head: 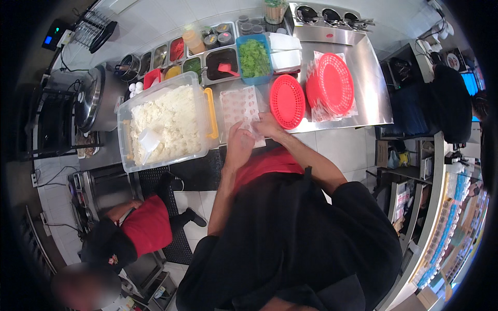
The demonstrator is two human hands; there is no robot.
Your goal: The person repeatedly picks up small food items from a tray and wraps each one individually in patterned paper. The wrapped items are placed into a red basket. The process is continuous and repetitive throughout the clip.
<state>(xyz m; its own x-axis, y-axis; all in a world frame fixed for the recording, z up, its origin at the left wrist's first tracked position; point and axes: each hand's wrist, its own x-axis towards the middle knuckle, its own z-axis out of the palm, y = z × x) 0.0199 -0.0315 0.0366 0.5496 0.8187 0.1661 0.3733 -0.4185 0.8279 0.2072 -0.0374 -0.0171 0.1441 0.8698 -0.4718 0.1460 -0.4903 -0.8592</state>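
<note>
A sheet of printed food paper [238, 102] lies on the steel counter just in front of me. At its near edge, my left hand [240, 143] has its fingers bent around the paper. Close beside it, my right hand [268, 126] pinches the paper's near right corner; its fingertips are partly hidden. An oval red plastic basket [287, 102] stands right of the paper, near my right wrist. To the left is a clear plastic tub [123, 145] of cooked white rice [171, 112], with a white scoop [148, 140] resting in it.
Nested red baskets [330, 83] with paper liners stand farther right on the counter [367, 77]. Behind are a blue container of lettuce [254, 58], white napkins [286, 52], a sauce pan insert [218, 62] and a squeeze bottle [193, 41]. A co-worker [146, 225] is at lower left.
</note>
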